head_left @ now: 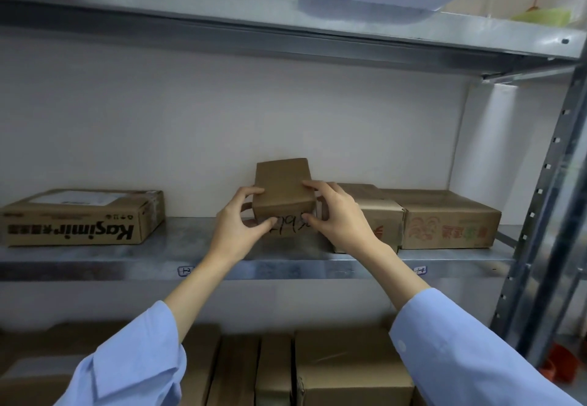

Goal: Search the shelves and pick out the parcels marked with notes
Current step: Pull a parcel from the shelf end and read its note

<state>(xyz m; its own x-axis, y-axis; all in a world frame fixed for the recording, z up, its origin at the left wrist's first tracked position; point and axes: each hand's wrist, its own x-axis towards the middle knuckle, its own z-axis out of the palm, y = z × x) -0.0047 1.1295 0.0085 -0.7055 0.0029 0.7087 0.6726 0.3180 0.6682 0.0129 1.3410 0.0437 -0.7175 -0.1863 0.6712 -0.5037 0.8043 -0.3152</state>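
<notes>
A small brown parcel [282, 185] stands at the middle of the metal shelf [158, 248], with dark handwriting on its front face. My left hand [243, 220] grips its left side, thumb on top and fingers on the front. My right hand [338, 215] holds its right side the same way. The parcel's lower front is partly hidden by my fingers. No separate paper note shows on it.
A flat Kasimir carton [85, 218] lies at the shelf's left. Two brown boxes [444, 218] sit to the right of the parcel. Several cartons [346, 367] fill the shelf below. An upper shelf [286, 28] hangs overhead, and a steel upright [546, 202] bounds the right.
</notes>
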